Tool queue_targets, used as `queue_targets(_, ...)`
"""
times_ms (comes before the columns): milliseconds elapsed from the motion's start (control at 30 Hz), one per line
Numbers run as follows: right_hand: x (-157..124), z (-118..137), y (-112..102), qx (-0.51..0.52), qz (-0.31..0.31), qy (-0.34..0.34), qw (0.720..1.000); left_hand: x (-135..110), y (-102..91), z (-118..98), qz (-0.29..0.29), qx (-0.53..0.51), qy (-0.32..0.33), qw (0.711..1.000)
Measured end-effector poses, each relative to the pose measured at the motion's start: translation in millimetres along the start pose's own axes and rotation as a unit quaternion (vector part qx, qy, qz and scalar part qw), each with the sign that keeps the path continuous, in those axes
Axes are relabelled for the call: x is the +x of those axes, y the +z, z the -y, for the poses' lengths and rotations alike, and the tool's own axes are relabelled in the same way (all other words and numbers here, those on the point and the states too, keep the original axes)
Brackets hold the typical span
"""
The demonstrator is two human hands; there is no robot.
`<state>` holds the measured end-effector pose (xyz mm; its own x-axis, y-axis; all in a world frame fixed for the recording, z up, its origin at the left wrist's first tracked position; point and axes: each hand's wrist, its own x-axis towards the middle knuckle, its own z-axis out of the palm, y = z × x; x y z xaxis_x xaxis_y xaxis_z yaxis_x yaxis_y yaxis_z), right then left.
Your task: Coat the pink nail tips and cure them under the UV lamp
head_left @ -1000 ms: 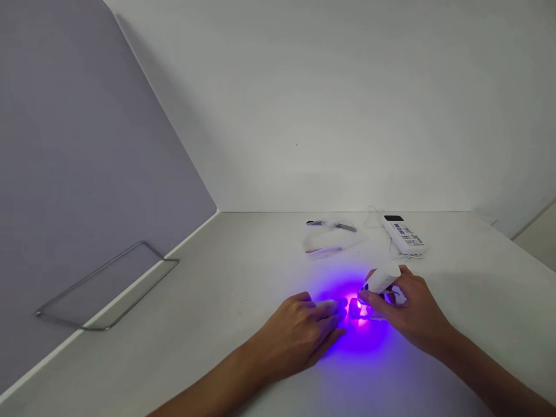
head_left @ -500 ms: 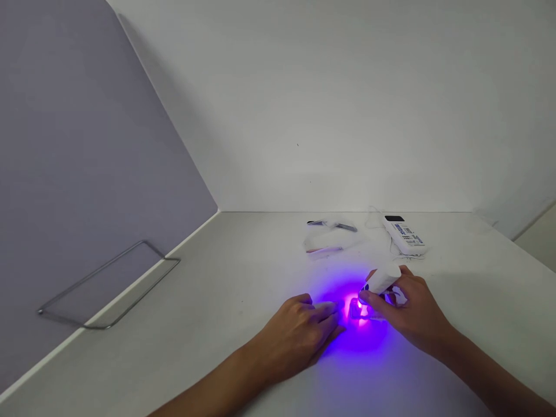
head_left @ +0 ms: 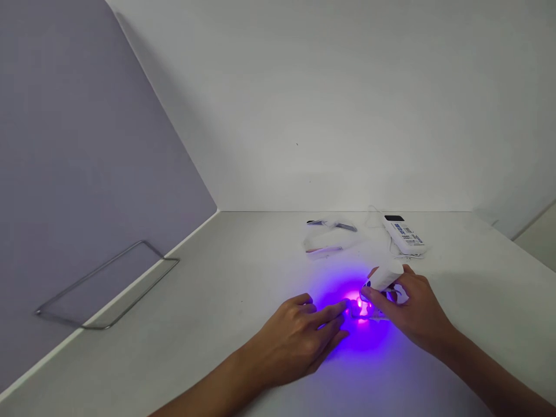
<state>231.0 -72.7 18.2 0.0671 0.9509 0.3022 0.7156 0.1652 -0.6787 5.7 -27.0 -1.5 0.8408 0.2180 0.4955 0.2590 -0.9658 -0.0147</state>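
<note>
The white bench (head_left: 204, 347) carried everything. The left hand (head_left: 299, 339) lay flat just left of the small white lamp (head_left: 383, 278), its fingers open and their tips in the lamp's violet glow. The right hand (head_left: 412, 315) held the lamp, fingers closed round it. Beyond the lamp lay a labelled white device (head_left: 403, 234) and clear packets (head_left: 325, 238).

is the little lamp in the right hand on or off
On: the white lamp in the right hand throws violet light onto the fingertips of the left hand.

A wire rack (head_left: 87, 278) sits at the desk's (head_left: 217, 307) left edge; packets (head_left: 324, 240) and a flat device (head_left: 405, 236) lie back-right, behind the lamp (head_left: 382, 280).
</note>
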Motion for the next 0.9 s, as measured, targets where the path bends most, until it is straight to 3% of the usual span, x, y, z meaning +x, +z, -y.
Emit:
queue_targets(300,0,-1,0,0.002,-0.012,-0.012,1.0,3,-7.5,-1,-0.089,0.003,0.026,0.996)
queue_targets(900,0,-3,-1,0.008,0.006,-0.009,1.0,-2,4.9,4,-0.075,-0.022,-0.011,0.997)
